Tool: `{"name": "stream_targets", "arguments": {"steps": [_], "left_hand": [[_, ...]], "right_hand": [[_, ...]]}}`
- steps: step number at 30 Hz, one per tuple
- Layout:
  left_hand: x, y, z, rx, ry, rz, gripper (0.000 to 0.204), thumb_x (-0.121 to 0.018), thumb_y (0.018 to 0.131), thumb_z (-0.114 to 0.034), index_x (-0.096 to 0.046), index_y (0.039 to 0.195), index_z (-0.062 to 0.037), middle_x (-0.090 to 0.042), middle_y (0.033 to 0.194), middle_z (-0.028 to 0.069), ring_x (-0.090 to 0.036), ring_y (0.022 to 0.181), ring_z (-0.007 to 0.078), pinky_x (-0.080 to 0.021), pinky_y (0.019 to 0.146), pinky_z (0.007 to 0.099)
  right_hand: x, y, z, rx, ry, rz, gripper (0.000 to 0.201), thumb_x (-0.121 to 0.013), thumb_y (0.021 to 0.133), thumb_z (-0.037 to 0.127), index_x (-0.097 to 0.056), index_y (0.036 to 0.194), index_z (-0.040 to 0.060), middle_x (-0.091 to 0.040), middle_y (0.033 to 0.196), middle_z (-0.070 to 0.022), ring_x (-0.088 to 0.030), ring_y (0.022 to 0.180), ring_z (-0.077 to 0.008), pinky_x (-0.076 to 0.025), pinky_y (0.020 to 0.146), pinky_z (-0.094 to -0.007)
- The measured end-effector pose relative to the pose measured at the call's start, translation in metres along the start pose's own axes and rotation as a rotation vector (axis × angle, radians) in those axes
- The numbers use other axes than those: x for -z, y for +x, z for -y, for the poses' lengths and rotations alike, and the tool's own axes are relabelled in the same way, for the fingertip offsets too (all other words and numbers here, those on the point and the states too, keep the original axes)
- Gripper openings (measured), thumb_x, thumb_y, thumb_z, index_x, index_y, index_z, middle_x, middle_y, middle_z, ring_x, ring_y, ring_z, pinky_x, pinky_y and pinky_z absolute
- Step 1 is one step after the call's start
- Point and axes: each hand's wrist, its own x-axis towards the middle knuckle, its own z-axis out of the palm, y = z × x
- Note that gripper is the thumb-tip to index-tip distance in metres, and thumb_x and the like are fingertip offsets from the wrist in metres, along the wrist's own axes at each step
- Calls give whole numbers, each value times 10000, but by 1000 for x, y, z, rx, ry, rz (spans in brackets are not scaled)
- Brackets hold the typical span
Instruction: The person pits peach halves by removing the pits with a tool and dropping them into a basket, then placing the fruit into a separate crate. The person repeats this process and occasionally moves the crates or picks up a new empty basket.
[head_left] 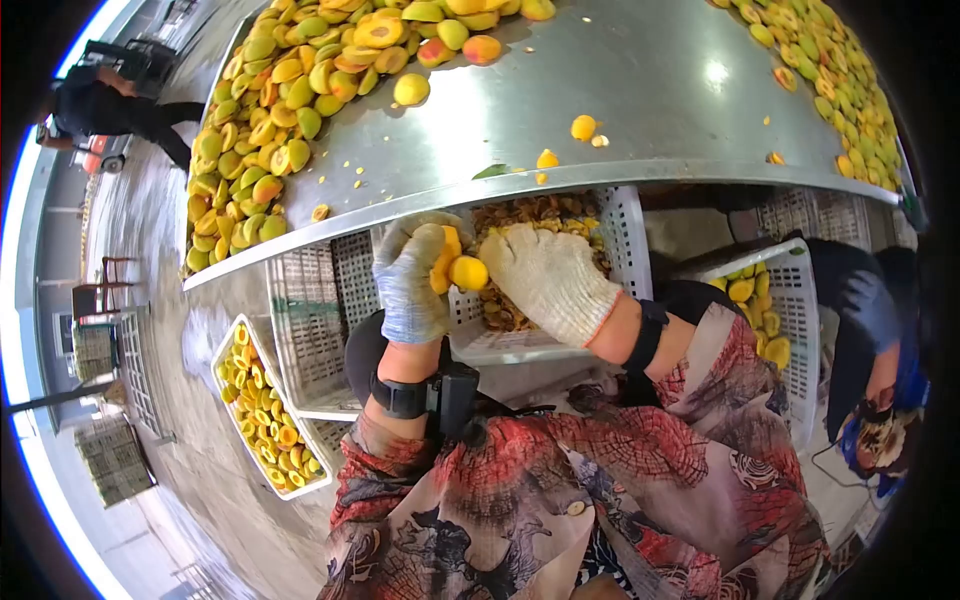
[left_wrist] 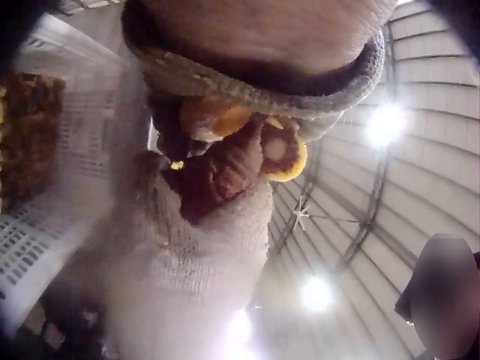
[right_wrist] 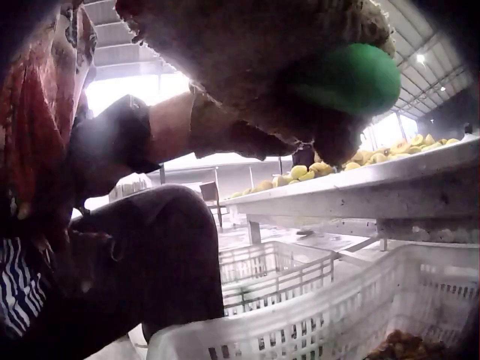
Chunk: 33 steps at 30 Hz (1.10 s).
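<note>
My left hand [head_left: 412,280], in a pale knitted glove, grips yellow peach halves [head_left: 468,273] between thumb and fingers. In the left wrist view a cut peach half [left_wrist: 283,154] shows its reddish pit hollow beside the gloved fingers. Close beside the fruit, my gloved right hand [head_left: 550,282] has its fingers curled in. From its grip sticks out a smooth, rounded green handle [right_wrist: 356,79]; the rest of that tool is hidden in the glove. Both hands are above a white crate [head_left: 627,240] that holds brown pits and scraps [head_left: 510,312].
A metal table [head_left: 600,110] ahead bears heaped peach halves [head_left: 250,150] left and more on the right. A crate of halves [head_left: 287,484] stands on the floor at left, another crate [head_left: 800,310] at right. Someone with a blue glove [head_left: 868,305] sits at right; another person [head_left: 110,105] is far left.
</note>
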Motion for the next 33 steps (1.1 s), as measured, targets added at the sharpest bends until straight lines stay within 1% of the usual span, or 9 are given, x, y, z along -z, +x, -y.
{"name": "stream_targets", "arguments": {"steps": [4, 8, 17, 21, 27, 29, 30, 31, 33], "left_hand": [[27, -9, -2, 1, -30, -162, 299, -581, 808, -262, -573, 959, -4, -612, 907, 128, -610, 786, 235, -535, 690, 365], [83, -25, -30, 7, -443, -425, 191, -567, 862, -219, -574, 935, -42, -624, 855, 118, -626, 741, 248, -542, 657, 378], [356, -190, -17, 21, -407, -1396, 465, -587, 808, -506, -527, 1064, -122, -601, 971, 82, -594, 716, 297, -510, 573, 418], [401, -256, -27, 37, -331, -1498, 701, -512, 761, -689, -522, 1185, -131, -619, 1055, 64, -595, 797, 269, -490, 617, 374], [444, -308, -10, -85, -11, -1760, 618, -567, 798, -584, -529, 1196, -113, -619, 1074, 103, -607, 891, 293, -498, 738, 413], [460, -292, 0, -161, 184, -1803, 593, -566, 812, -563, -537, 1185, -104, -625, 1055, 112, -612, 871, 285, -500, 735, 402], [476, -276, -9, -255, 65, -1587, 510, -566, 846, -475, -529, 1192, -102, -611, 1040, 92, -580, 838, 227, -473, 690, 347], [492, -247, -11, -339, -58, -1357, 431, -566, 880, -387, -520, 1198, -100, -597, 1026, 72, -547, 805, 169, -446, 644, 292], [408, -154, -62, -124, 266, -1472, 390, -541, 897, -333, -515, 1197, -84, -582, 1014, 64, -532, 804, 158, -442, 662, 299]], "right_hand": [[-1, 13, 2, -63, 96, 286, 137, -497, 830, 123, -622, 844, 69, -645, 794, -122, -667, 737, -278, -538, 541, -412], [-17, 1, 0, 5, 107, 224, 126, -472, 842, 145, -562, 905, 82, -597, 840, -140, -623, 766, -330, -516, 634, -418], [-42, 0, -9, -61, 32, 347, 242, -633, 758, 159, -503, 955, 107, -590, 875, -123, -610, 797, -321, -509, 655, -439], [-58, -1, -3, 3, -76, 378, 300, -652, 725, 150, -492, 974, 101, -586, 866, -150, -613, 780, -347, -509, 645, -445], [-67, 4, 4, 28, 40, 422, 281, -647, 730, 152, -492, 956, 90, -589, 838, -149, -612, 786, -339, -509, 649, -438], [-54, 10, 12, 89, 200, 265, 228, -640, 740, 154, -500, 907, 88, -596, 815, -138, -611, 757, -327, -506, 646, -432], [-51, 12, 15, 69, 193, 163, 196, -636, 751, 163, -506, 876, 87, -599, 801, -131, -609, 739, -317, -504, 641, -428], [-43, 18, 12, 38, 189, 254, 196, -622, 764, 182, -522, 907, 92, -607, 828, -134, -622, 753, -309, -509, 645, -427], [-39, 29, 10, -44, 92, 506, 212, -609, 775, 196, -536, 942, 88, -611, 842, -143, -633, 751, -310, -514, 635, -431]]}}
